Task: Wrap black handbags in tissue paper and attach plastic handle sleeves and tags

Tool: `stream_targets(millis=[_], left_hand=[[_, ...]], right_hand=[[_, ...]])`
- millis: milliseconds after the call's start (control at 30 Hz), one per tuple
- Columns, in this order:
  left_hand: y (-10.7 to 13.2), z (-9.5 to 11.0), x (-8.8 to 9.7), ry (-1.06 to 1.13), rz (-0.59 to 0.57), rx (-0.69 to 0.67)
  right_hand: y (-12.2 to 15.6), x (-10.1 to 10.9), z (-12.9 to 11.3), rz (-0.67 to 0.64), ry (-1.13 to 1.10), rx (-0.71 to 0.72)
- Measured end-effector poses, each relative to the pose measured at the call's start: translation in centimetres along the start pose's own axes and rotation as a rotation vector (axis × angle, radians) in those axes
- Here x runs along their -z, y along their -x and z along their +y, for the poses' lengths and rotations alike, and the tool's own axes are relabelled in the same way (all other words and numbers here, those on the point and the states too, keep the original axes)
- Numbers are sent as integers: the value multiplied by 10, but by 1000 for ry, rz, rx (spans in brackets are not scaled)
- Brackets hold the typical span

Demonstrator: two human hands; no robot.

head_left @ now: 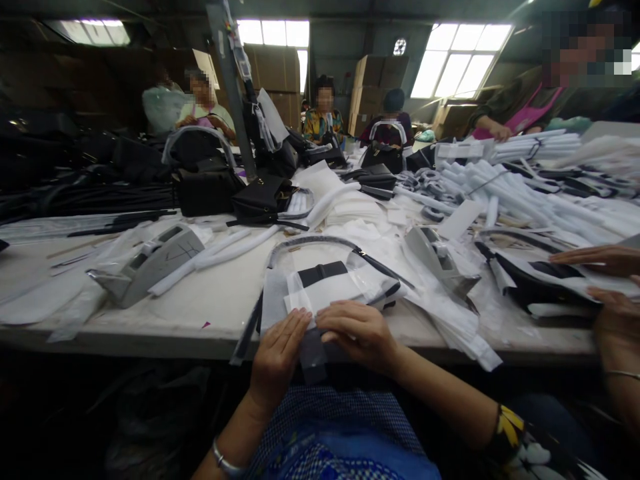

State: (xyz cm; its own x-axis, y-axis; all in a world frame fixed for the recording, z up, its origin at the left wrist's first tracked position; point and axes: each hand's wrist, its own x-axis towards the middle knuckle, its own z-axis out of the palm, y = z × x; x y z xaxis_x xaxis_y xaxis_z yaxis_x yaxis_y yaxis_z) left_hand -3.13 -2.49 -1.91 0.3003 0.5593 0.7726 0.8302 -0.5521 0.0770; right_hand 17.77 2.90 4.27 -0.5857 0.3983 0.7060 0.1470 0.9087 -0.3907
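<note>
Partly hidden by the hands, a dark bag (321, 272) lies at the middle of the table's (235, 283) near edge in the head view, covered by smooth white sheeting (333, 293). The left hand (280, 347) and right hand (357, 330) press on it close together, fingers extended; whether the thumbs pinch underneath, I cannot tell. Below them a clear, glossy strip (313, 363) hangs past the near edge. Translucent film sleeves the bag's arched handle (300, 244). Grey, slotted holders (173, 263) stand on either side, their contents unclear. Toward the right edge, a co-worker's hands (613, 300), cut off by the frame, rest over another dark bag (550, 293).
</note>
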Motion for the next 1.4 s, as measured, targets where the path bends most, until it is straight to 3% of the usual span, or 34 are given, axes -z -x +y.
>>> stream_targets(millis=[167,367,533,633,733,867,1000,1100,1233,1400], left_hand=[[-2,1,7,39,-43,29],[-10,1,26,143,-254,71],[-8,-1,16,54,-83,29],[-3,-2,8,56,-76,-4],[-1,-3,7,58,-87,-21],[-2,-2,9,57,-94,-22],[-2,-3,9,39,-95,-27],[-2,-2,9,21,-81,-40],[-3,-2,7,-2,-53,-52],[-3,-3,3,-15,-25,-56]], right_hand=[[0,-19,13,-123,257,-63],[5,-30,19,-94,371,-18],[8,-28,21,-56,400,32],[29,-23,17,-28,408,78],[60,-20,11,-81,487,134],[87,-37,12,-129,557,240],[80,-62,20,-6,459,334],[66,-70,18,64,344,316],[58,-68,-2,53,236,208],[70,-69,-32,96,110,91]])
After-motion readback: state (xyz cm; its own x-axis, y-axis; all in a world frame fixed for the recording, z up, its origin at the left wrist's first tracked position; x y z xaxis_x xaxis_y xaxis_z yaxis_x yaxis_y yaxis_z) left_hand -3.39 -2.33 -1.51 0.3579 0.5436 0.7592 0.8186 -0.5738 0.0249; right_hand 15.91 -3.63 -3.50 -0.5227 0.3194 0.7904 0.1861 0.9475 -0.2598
